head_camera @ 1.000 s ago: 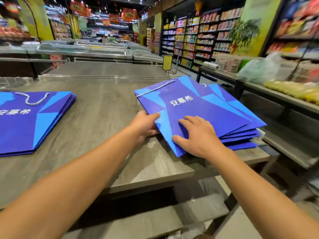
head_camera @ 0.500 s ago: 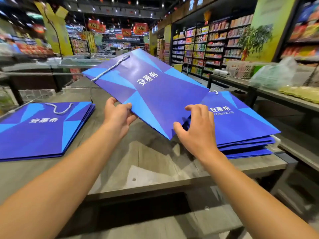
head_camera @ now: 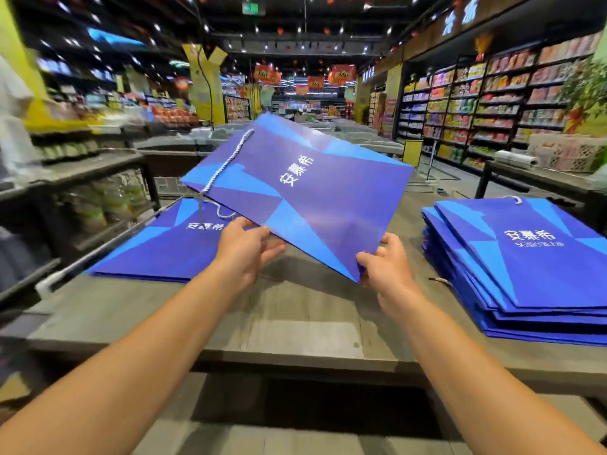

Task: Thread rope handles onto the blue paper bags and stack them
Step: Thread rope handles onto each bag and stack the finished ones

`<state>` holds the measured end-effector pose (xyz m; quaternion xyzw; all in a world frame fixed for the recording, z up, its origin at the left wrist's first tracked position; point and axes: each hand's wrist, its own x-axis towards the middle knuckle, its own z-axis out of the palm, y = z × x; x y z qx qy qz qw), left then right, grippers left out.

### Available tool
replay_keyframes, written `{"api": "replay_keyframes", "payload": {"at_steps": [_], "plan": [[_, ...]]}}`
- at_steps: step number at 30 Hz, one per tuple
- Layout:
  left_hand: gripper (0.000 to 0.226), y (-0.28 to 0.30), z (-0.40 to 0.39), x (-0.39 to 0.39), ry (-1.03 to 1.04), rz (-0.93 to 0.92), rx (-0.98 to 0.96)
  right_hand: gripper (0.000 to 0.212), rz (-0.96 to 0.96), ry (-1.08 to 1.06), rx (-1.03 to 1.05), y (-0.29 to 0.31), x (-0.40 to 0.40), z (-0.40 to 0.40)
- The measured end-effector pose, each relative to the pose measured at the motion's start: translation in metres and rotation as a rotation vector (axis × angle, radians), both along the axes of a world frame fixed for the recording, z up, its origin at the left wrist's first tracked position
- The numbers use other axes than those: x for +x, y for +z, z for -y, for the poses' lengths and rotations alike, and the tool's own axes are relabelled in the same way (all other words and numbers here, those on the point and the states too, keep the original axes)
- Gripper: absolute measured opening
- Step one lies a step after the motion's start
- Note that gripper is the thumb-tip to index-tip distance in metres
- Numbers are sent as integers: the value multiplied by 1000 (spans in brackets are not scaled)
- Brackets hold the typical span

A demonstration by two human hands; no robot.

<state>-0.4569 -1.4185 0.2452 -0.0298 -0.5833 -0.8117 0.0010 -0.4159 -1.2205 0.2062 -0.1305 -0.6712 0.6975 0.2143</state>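
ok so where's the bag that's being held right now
In the head view the held bag is mid-frame, tilted in the air above the grey table, gripped at its near edge by the left hand and right hand, between the left stack and right stack.

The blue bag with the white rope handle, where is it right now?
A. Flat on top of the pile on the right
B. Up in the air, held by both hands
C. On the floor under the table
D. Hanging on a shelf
B: the blue bag is tilted above the table, with the left hand and the right hand each gripping its near edge.
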Motion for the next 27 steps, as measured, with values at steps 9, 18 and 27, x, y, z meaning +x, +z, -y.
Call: {"api": "replay_keyframes", "payload": {"at_steps": [9, 18, 27], "plan": [[23, -20, 76, -25, 395, -189, -925, 47, -33, -45, 178, -18, -15, -13], [67, -21, 97, -72, 321, 3, -533, 45, 31, -29, 225, -27, -21, -46], [26, -6, 99, -66, -59, -122, -180, 41, 87, -178, 320, -21, -33, -53]]}}
